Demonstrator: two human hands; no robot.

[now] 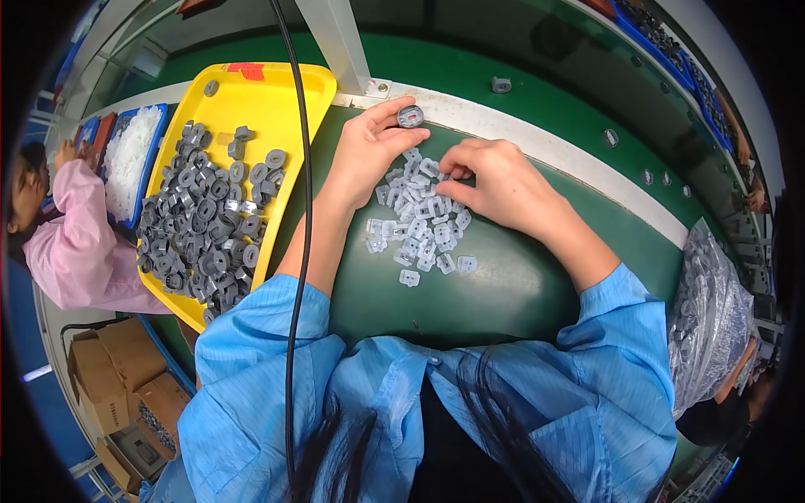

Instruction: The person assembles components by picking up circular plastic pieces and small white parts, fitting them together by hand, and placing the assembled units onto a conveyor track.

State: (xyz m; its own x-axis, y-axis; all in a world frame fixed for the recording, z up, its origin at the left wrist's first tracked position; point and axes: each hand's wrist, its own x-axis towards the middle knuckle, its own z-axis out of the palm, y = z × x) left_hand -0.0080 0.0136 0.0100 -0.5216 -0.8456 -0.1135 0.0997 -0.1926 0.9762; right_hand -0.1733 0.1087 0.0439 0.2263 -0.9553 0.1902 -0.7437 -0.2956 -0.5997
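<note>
Two blue sleeves (pixel 260 360) are filling the lower half of the frame, bare forearms angling up twd ctr. Green worktop (pixel 520 277) is spreading across mid-frame; a green strip (pixel 444 75) is running behind it along the top, carrying a few scattered grey pcs, mostly upper right. Yellow tray (pixel 260 105) is sitting upper left, holding lots of loose grey parts (pixel 201 218). Pink-clad co-worker (pixel 80 235) is showing far left; plastic bag (pixel 708 293) is bulging at the right edge.

Heap of clear pcs (pixel 419 201) is lying loose on the worktop, upper ctr, a few strays spreading along its lower edge. R hand (pixel 490 176) is resting at the heap's right side, thumb & fingers nearly meeting; can't tell if it's gripping a pc. L hand (pixel 373 142) is pinching one oval grey part (pixel 410 116) b/w thumb & fingertips, just above the heap, face twd camera.

Step in hand is prob. picking out a clear pc while L is keeping the grey part ready. Next move is prob. calling for R to be securing a single pc & bringing it to the part, w/ L holding steady.
</note>
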